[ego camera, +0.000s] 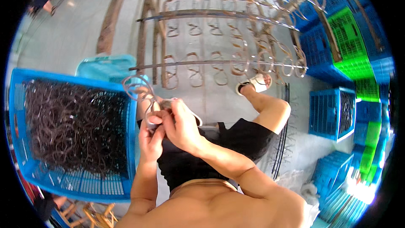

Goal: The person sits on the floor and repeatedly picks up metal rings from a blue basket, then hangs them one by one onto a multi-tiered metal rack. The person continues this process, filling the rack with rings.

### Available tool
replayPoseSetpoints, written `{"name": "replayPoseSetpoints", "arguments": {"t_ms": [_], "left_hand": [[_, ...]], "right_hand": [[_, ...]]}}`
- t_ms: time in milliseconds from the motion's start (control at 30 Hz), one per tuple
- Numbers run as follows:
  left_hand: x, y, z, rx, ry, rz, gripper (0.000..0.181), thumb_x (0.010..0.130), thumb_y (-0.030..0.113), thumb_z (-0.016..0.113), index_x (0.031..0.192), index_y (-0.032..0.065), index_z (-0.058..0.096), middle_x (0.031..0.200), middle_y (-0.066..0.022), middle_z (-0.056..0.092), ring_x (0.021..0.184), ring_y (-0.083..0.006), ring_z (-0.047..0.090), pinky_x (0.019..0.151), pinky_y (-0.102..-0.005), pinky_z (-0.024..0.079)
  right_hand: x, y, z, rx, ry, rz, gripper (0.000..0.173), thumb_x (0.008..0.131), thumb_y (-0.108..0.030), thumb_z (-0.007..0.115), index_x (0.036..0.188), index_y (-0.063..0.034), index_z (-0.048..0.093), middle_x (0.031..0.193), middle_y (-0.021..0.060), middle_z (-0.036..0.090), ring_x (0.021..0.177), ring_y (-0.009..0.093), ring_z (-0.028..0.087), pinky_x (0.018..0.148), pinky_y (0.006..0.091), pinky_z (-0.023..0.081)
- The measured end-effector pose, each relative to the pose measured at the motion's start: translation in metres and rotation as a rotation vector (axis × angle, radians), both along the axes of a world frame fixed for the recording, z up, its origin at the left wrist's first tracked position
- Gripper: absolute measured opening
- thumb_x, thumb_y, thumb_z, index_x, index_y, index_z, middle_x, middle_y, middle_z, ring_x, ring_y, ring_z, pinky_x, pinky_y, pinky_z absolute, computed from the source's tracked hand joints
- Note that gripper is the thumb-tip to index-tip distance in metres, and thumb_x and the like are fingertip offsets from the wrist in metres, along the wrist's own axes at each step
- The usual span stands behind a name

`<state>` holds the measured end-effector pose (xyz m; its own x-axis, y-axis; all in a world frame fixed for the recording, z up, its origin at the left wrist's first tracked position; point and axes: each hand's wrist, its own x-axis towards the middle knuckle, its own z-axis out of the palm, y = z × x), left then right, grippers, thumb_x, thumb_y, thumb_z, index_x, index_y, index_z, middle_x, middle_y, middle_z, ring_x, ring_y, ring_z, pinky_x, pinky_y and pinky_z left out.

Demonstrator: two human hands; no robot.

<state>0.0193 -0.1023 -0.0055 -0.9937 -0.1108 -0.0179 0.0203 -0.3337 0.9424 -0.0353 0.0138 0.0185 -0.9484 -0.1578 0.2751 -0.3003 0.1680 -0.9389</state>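
My left hand point(150, 142) and my right hand point(182, 126) meet above my lap. Between their fingers they pinch thin, looped grey-brown strips point(153, 100), whose loops stick out up and to the left. Fingers hide the gripped ends, and the strips' material is hard to tell. Close by on the left stands a large blue plastic crate point(129, 152), holding a tangled heap of similar dark curly strips point(76, 126). In front of me, looped strips point(195, 69) hang in rows from thin horizontal rods point(202, 63).
Wooden posts point(109, 22) support the rods. A turquoise plastic container point(107, 66) stands behind the crate. On the right are a blue crate point(324, 114) with dark contents, stacked green crates point(346, 34) and dark upright rods point(281, 133). Wooden stools point(101, 215) stand lower left; another person point(41, 0) is far left.
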Motion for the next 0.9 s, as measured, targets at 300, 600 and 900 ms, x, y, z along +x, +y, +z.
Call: {"name": "replayPoseSetpoints", "arguments": {"t_ms": [300, 600, 900], "left_hand": [[-0.014, 0.028, 0.004, 0.173, -0.150, 0.171, 0.016, 0.096, 0.023, 0.042, 0.095, 0.0076, 0.046, 0.083, -0.0099, 0.057, 0.062, -0.0106, 0.039, 0.061, -0.0252, 0.035], [-0.002, 0.016, 0.011, -0.179, -0.238, 0.121, 0.023, 0.098, 0.026, 0.039, 0.101, 0.0058, 0.049, 0.060, -0.0007, 0.052, 0.047, -0.0071, 0.048, 0.042, -0.0174, 0.034], [-0.005, 0.016, 0.009, -0.183, -0.252, 0.111, 0.026, 0.098, 0.028, 0.041, 0.102, 0.0050, 0.051, 0.059, -0.0001, 0.052, 0.046, -0.0064, 0.047, 0.041, -0.0172, 0.034]], "right_hand": [[-0.019, 0.038, -0.040, -0.415, -0.221, -0.261, 0.012, 0.092, -0.008, 0.044, 0.104, -0.0029, 0.045, 0.060, 0.0023, 0.049, 0.047, 0.010, 0.046, 0.043, 0.0260, 0.042], [-0.119, 0.050, -0.060, -0.334, -0.113, -0.778, 0.014, 0.095, -0.014, 0.046, 0.100, -0.0021, 0.051, 0.056, -0.0003, 0.046, 0.046, 0.006, 0.041, 0.041, 0.0227, 0.034], [-0.125, 0.055, -0.071, -0.155, -0.053, -0.816, 0.017, 0.094, -0.012, 0.046, 0.105, -0.0027, 0.056, 0.055, -0.0026, 0.043, 0.046, 0.005, 0.037, 0.042, 0.0233, 0.031]]}}
